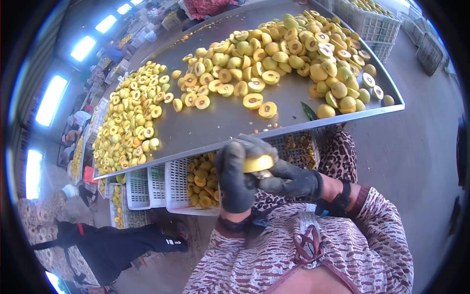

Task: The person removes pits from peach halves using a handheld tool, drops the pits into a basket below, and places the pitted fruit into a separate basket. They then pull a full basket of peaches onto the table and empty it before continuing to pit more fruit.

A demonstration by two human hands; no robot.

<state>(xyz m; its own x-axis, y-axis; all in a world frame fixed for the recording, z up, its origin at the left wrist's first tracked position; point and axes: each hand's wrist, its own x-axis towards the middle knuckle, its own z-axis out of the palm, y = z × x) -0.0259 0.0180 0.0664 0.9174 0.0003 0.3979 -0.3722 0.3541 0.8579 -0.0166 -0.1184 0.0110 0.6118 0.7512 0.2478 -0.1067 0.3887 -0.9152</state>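
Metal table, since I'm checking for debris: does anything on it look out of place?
Yes: a dark green leaf lies near the front edge of the metal table, beside the fruit heap, odd among yellow fruit. Small loose bits also lie scattered by that edge.

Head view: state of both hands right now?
Left hand: closed, holding a yellow fruit.
Right hand: curled in close by the fruit; what it grips, if anything, cannot be told.

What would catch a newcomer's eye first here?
Probably the yellow fruit, much of it halved, heaped on the metal table. Next, the gloved left hand and right hand, meeting around a shiny piece by the table's near edge. Then bright windows along the picture's left.
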